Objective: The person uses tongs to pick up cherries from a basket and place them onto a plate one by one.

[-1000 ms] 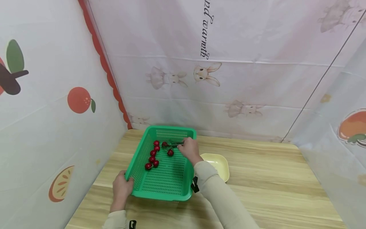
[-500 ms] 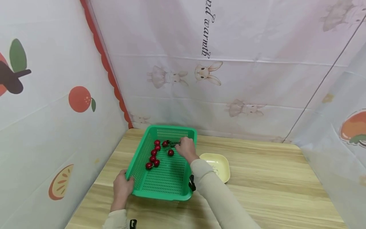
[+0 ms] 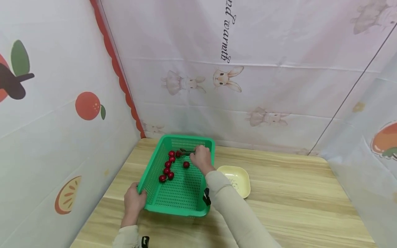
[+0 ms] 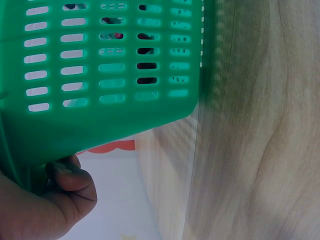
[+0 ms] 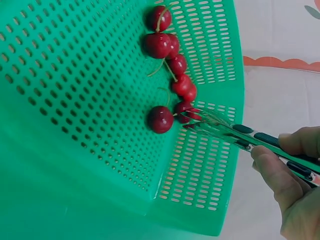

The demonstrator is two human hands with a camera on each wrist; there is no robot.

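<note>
My left hand [image 3: 134,200] grips the near left corner rim of a green plastic basket [image 3: 170,210]; its thumb and curled fingers pinch the rim in the left wrist view. Over the basket's far right part, my right hand [image 3: 202,160] holds a pair of tongs [image 5: 257,141] with dark grips. The tongs' tips lie around a dark red cherry [image 5: 183,107] by the far wall. Beside it sits a single cherry [image 5: 160,119], apart from the left-hand row. Several cherries [image 3: 168,164] with stems line up along the basket's left side.
Right of the basket stands a small pale yellow square dish [image 3: 243,177], partly hidden by my right sleeve. Both rest on a wood-grain table [image 3: 297,199]. Printed cloth walls [image 3: 279,89] rise behind and at both sides.
The tongs have shifted a little left and away with my right hand, and the cherry at their tips has moved closer to the row. My left hand keeps its grip on the rim.
</note>
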